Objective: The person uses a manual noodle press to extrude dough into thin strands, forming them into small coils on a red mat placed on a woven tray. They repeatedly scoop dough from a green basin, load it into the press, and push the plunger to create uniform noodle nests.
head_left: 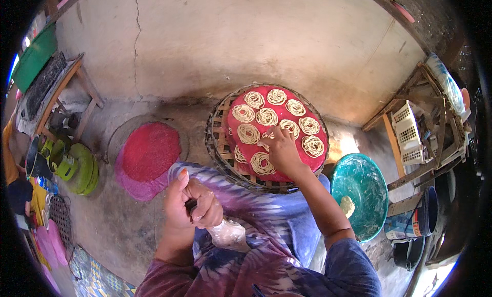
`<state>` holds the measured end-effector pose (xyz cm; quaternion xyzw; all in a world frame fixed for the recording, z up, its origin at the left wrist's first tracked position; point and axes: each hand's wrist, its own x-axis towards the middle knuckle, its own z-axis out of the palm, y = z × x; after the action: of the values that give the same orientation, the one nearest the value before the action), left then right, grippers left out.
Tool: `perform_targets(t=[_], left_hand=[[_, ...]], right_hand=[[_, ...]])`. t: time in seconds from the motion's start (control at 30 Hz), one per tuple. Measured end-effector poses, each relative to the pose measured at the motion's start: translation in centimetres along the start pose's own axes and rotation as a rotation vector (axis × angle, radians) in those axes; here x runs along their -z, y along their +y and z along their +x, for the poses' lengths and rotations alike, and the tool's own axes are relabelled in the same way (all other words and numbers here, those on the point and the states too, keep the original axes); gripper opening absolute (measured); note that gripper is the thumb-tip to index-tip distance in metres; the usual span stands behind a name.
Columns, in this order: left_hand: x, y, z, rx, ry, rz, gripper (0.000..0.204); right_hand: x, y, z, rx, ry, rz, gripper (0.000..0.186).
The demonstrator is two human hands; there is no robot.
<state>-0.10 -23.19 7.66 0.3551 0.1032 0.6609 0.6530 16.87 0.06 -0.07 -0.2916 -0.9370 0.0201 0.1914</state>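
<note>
My left hand [193, 202] is closed in a fist in front of my body, thumb up. It grips the upper end of a whitish, smeared bag-like thing [228, 234]; the part inside the fist is hidden. My right hand [279, 146] reaches over a round woven tray [217, 136] lined with red cloth [285, 167]. Thumb and fingers, bent downward, touch a pale coil of noodle-like strands and partly cover it. Several similar coils [248, 133] lie around it on the cloth.
A teal basin [365, 194] with a dough lump [347, 207] stands right of the tray. A red-pink round cloth [151, 152] lies on the floor at left, near a green gas cylinder [82, 169]. At right are a wooden rack [392, 143] with a white basket [406, 130] and buckets [428, 212].
</note>
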Motion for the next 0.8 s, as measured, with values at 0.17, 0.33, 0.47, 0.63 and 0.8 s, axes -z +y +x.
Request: perform_targets(t=[0.17, 0.33, 0.47, 0.63, 0.8], left_hand=[[0.4, 0.1, 0.0, -0.004, 0.028, 0.007, 0.068], [1.0, 0.0, -0.2, -0.017, 0.04, 0.015, 0.067], [1.1, 0.1, 0.0, -0.042, 0.045, 0.056, 0.067], [0.3, 3.5, -0.2, -0.282, 0.145, -0.004, 0.067], [0.9, 3.7, 0.6, -0.597, 0.355, -0.184, 0.063]], right_hand=[[0.0, -0.1, 0.5, -0.019, -0.001, -0.028, 0.031], [0.6, 0.6, -0.3, -0.032, 0.106, -0.043, 0.027], [1.5, 1.3, -1.1, -0.066, -0.005, -0.089, 0.025], [6.0, -1.4, -4.0, -0.036, 0.034, 0.403, 0.025], [7.3, -9.0, -12.3, -0.158, -0.422, 0.955, 0.046]])
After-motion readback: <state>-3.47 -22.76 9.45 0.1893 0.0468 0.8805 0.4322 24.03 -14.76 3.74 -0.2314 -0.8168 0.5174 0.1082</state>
